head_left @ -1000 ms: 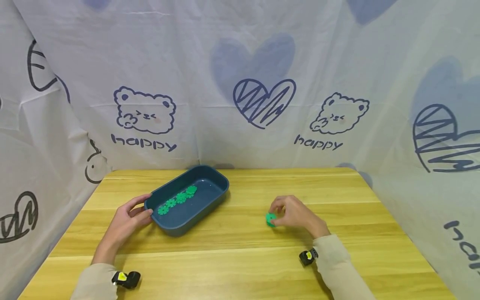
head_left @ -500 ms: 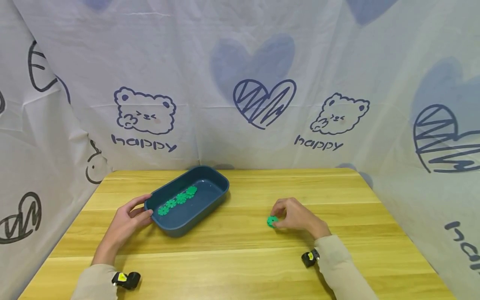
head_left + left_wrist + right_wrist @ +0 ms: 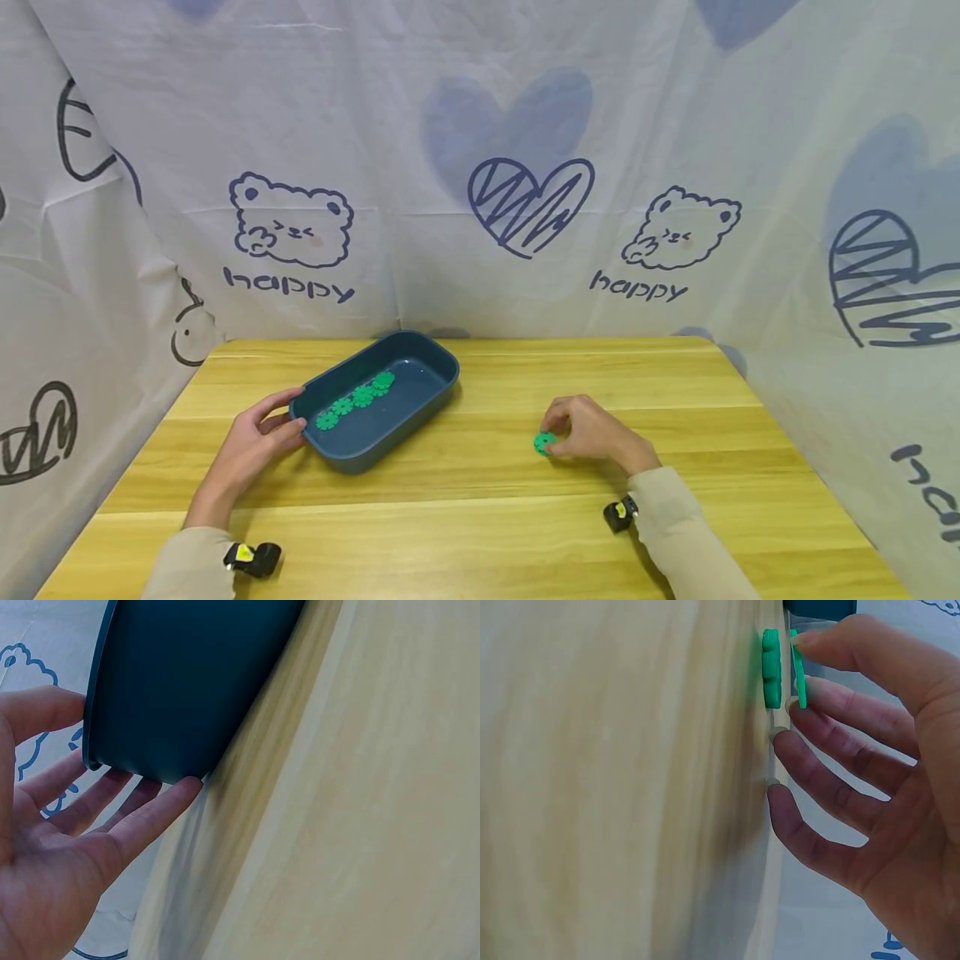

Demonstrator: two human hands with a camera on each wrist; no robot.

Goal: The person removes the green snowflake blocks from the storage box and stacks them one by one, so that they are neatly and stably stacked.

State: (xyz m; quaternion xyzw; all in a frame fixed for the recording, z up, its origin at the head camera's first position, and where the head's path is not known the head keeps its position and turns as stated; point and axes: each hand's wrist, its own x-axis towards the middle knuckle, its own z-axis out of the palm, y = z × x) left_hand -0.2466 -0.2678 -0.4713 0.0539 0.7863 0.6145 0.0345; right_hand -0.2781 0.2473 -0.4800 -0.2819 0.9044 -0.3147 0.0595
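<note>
Over on the left of the wooden-topped table (image 3: 487, 533) sits the dark blue-teal, rounded-corner rectangular bin (image 3: 393, 417), set at an angle, and look at its cargo: thin green flower-shaped discs (image 3: 363, 396), strung in a line along the floor beside its left long wall! Some overlap, so an exact count escapes us.

At the bin's near end, the left hand (image 3: 255, 437) has its grip apart, fingers spread and fairly straight, tips touching the rim and the outside of the end wall.

Across to the right, well apart from the bin, here's the right hand (image 3: 588, 429), its grip together, thumb and fingertips pinching a single slim green disc (image 3: 800, 682), seen edge-on in the right wrist view. And right beneath it, a narrow gap between them, a thicker green scalloped piece (image 3: 772, 669) rests on the table; one disc or a stack, we can't tell.
</note>
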